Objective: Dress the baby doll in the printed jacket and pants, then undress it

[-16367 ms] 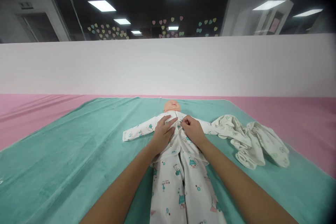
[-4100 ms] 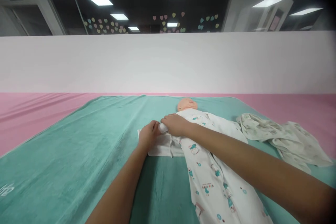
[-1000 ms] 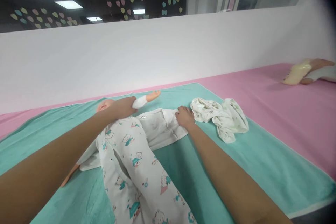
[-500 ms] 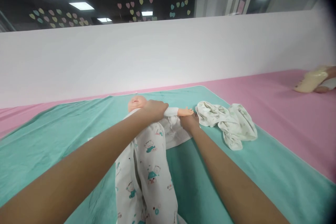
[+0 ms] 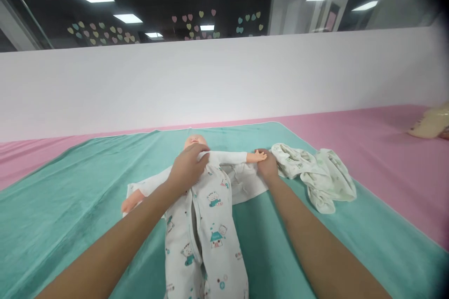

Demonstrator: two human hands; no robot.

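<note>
A baby doll (image 5: 194,139) lies on its back, head away from me. It has a white long-sleeved top (image 5: 229,157) and a white printed sleepsuit (image 5: 213,224) whose front opening gapes. My left hand (image 5: 189,168) is closed on the top at the shoulder, fingers curled near the neckline and covering part of the chest. My right hand (image 5: 268,167) is closed round the end of the doll's outstretched arm, at its small hand (image 5: 257,156). A white sleeve-like piece of cloth (image 5: 247,184) spreads flat beneath that arm. The doll's other arm (image 5: 132,201) rests out to the left.
Crumpled white patterned baby clothes (image 5: 324,175) lie just right of my right hand. The teal blanket (image 5: 87,168) lies over a pink surface (image 5: 379,140). A white wall (image 5: 224,79) stands behind, and a cream-coloured object (image 5: 430,121) shows at the far right.
My left hand has slid left from the doll's arm to its shoulder, uncovering more of the sleeve. My right hand still holds the doll's hand. The view has shifted slightly, showing the other arm.
</note>
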